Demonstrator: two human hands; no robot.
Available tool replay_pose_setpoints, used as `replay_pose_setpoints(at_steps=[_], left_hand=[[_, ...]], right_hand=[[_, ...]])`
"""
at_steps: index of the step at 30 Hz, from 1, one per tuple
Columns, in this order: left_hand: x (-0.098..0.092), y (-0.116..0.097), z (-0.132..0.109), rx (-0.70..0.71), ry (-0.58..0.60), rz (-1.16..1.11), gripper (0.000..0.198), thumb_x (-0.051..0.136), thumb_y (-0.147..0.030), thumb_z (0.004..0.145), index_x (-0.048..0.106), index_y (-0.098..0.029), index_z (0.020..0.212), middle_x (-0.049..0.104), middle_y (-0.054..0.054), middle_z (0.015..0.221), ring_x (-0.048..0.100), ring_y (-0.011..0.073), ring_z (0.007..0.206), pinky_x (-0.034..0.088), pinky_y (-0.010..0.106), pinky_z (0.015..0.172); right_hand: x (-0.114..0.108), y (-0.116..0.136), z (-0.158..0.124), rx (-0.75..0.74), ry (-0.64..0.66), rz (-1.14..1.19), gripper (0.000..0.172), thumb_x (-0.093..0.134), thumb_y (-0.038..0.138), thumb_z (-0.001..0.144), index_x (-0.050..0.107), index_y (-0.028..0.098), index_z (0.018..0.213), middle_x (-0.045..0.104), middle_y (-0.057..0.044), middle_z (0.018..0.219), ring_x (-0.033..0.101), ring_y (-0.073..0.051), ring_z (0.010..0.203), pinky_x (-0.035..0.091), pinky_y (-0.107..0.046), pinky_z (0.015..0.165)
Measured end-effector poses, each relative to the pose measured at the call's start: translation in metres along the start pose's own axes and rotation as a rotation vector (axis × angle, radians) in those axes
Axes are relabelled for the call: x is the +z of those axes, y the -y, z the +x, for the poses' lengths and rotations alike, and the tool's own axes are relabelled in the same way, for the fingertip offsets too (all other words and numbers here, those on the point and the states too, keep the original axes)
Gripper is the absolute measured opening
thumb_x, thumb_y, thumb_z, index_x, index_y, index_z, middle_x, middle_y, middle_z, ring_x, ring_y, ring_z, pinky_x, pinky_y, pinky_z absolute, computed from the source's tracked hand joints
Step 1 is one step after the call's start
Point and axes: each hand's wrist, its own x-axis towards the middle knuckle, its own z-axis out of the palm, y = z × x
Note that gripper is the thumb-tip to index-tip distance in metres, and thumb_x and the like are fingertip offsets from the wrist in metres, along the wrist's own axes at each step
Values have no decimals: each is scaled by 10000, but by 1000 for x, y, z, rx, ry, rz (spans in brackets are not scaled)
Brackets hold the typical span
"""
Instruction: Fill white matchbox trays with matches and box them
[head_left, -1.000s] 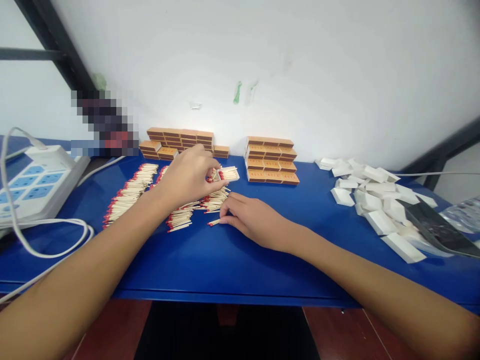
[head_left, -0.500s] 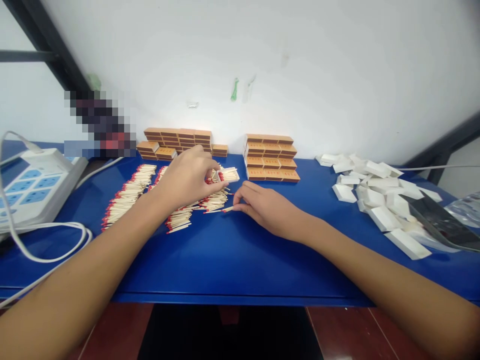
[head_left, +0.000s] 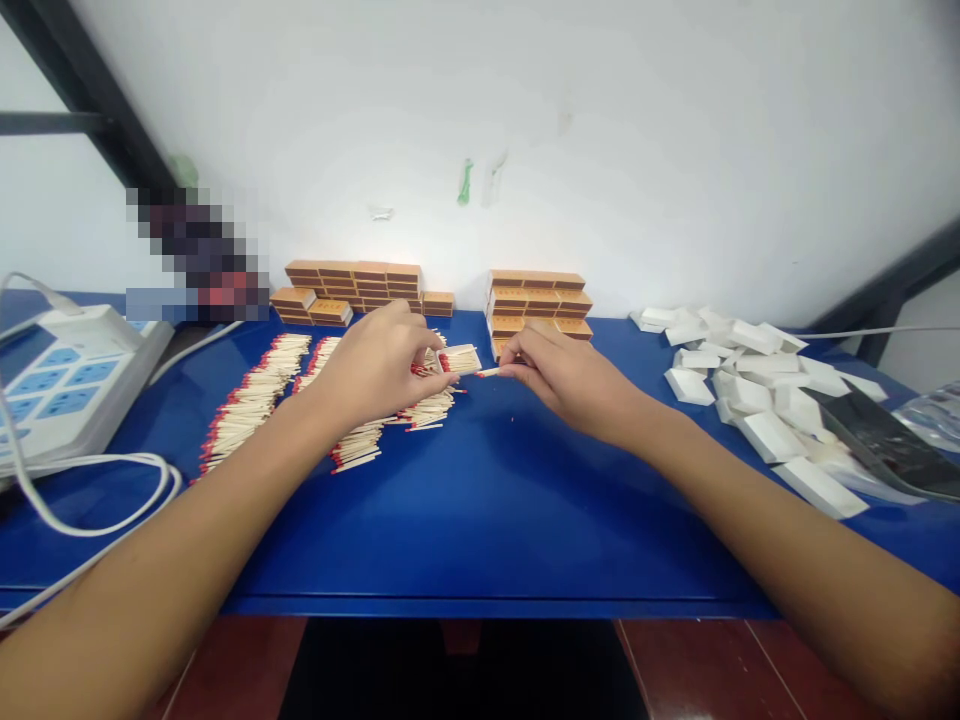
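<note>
Matchstick [head_left: 490, 373] pinched in the fingertips of the right hand [head_left: 559, 380] now comes just beside the match-filled matchbox tray [head_left: 466, 371] gripped by the left hand [head_left: 382, 355], closing their gap.

Bright, soft light, apparently from above, spreads over the pale wall [head_left: 637, 150] in front of me and leaves a dull sheen on my blue desk [head_left: 480, 520]. A faint, soft-edged shadow lies on it below my right hand [head_left: 559, 380], while the space under the desk is nearly black. The white boxes [head_left: 772, 437] look a little washed out. Fine detail smears: the print on the matchboxes [head_left: 540, 298] is unreadable and the matches [head_left: 251, 405] run together. My forearms [head_left: 217, 520] stretch wide toward the lower corners, the upper right corner darkens, and coarse pixel blocks [head_left: 202, 250] mask a patch at left.
</note>
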Motion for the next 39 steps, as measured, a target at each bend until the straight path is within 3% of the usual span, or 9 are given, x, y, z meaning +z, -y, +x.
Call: replay_pose_setpoints(at_steps=[16, 22, 39], left_hand=[[-1, -17, -2, 11, 58, -144, 261, 828, -442, 909, 810, -183, 939, 680, 36, 773, 567, 235, 853, 406, 354, 718], [-1, -20, -2, 7, 75, -161, 265, 812, -457, 922, 821, -193, 945, 683, 48, 785, 574, 242, 870, 400, 353, 712], [-1, -17, -1, 16, 41, -165, 283, 827, -450, 914, 819, -175, 983, 698, 42, 778, 571, 237, 851, 416, 359, 737]], right_hand=[[8, 7, 1, 9, -155, -47, 146, 510, 329, 1105, 577, 216, 1041, 650, -91, 1042, 591, -224, 825, 420, -334, 718], [10, 11, 1, -15, -83, -22, 149, 485, 312, 1113, 577, 215, 1047, 648, -94, 1052, 607, -233, 857, 438, -346, 759], [5, 11, 0, -2, -87, -2, 95, 546, 284, 1080, 587, 212, 1034, 670, -74, 992, 599, -220, 846, 409, -331, 732]])
